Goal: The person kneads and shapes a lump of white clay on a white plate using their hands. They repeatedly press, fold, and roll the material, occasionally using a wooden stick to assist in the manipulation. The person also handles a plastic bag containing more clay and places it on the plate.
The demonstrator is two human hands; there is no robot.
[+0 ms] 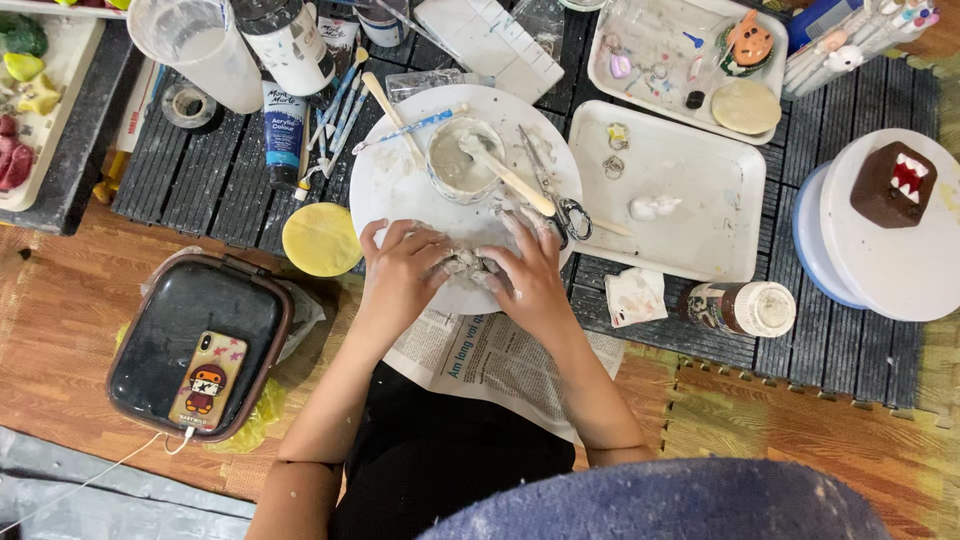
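My left hand and my right hand meet over a round white board, both pressing a small grey lump of wet clay between the fingertips. Clay smears coat my fingers. Just beyond the lump stands a small cup of grey paste with a wooden stick leaning in it. Scissors lie on the board beside my right hand. Newspaper pokes out from under the board's near edge.
A white tray holds a white blob and rings at right. A brown block figure sits on a turntable. A dark case carries a phone at left. A yellow disc, paint tube, brushes, jars surround the board.
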